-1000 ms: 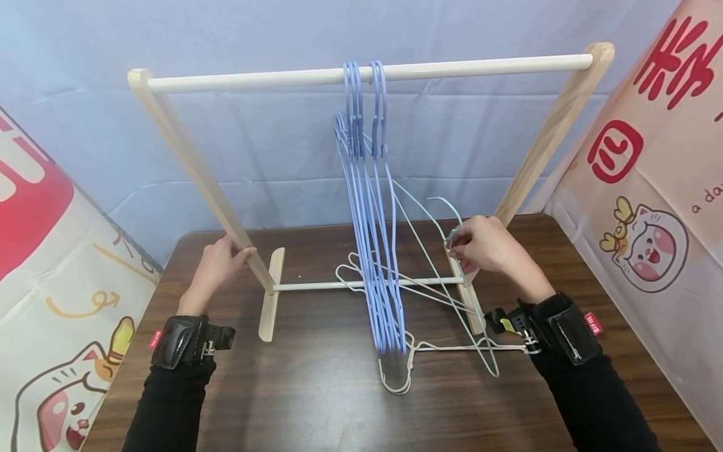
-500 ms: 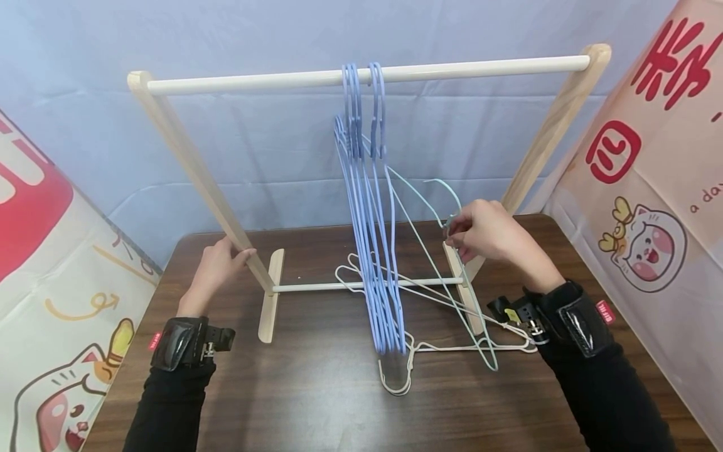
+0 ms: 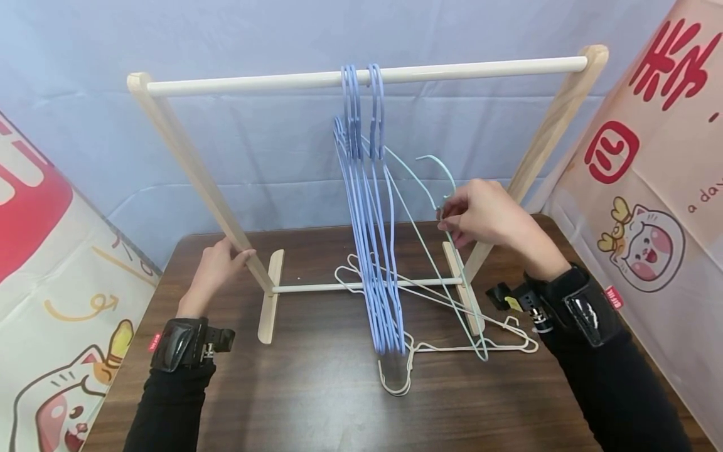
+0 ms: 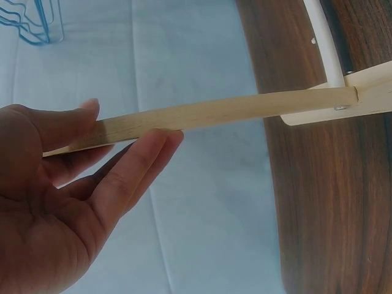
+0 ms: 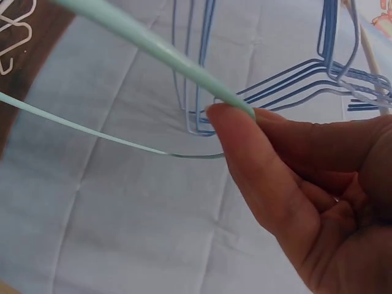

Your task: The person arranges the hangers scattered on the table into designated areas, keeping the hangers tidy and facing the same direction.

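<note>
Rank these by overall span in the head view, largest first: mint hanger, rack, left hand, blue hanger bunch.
1. Rack
2. Blue hanger bunch
3. Mint hanger, partly covered
4. Left hand

No two look alike in span.

Hand (image 5: 300,202) pinches green hanger (image 5: 153,46), apparently.

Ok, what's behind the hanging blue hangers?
Behind the blue hangers: the lower white bar, white hanger wires, blue backdrop and, seemingly, one end of the green hanger. Sections directly behind the blue wires, including where that end stops, are covered.
</note>
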`<state>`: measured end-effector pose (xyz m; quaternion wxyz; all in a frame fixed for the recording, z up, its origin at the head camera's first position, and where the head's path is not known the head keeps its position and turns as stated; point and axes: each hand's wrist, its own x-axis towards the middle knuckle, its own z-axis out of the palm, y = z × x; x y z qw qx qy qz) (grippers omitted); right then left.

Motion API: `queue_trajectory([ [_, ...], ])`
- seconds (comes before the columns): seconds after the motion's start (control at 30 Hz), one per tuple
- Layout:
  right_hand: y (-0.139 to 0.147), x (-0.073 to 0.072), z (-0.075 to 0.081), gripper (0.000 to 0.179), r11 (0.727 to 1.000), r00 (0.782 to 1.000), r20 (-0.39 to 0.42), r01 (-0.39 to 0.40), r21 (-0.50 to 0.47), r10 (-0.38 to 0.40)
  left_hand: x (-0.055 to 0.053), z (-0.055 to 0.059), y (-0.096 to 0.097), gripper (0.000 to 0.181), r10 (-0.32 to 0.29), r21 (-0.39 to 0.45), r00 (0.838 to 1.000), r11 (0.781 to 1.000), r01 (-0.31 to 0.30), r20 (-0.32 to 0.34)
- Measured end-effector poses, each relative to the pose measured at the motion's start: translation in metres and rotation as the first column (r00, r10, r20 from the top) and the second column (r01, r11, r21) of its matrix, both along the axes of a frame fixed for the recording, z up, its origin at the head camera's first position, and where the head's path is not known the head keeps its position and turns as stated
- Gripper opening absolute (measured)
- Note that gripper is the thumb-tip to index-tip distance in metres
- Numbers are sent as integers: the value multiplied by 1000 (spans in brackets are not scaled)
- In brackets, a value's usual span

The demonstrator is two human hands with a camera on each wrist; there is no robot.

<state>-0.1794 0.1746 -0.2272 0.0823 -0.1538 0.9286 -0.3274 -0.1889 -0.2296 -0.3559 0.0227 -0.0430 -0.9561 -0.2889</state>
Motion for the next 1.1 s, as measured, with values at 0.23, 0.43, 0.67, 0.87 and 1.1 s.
queue_trajectory([
  [0.23, -8, 1, 18, 11, 1000, 998, -58, 18, 15, -17, 0, -1, -1, 30, -1, 3, 1000, 1000, 1, -5],
  [0.43, -16, 3, 38, 10, 997, 993, -121, 16, 73, -7, 1, -1, -1, 30, 2, 2, 1000, 1000, -2, -8],
  [0.67, -20, 2, 54, 13, 995, 991, -136, 7, 102, 7, 1, -3, -2, 29, 11, 1, 1000, 1000, -11, -1],
  [0.87, -21, 0, 68, 15, 995, 989, -149, 19, 99, -4, 1, -4, -2, 30, 9, 7, 1000, 1000, -9, 6],
  [1.1, -24, -3, 80, 14, 997, 982, -187, 6, 82, 10, 1, -1, -1, 30, 2, 9, 1000, 1000, -2, 4],
])
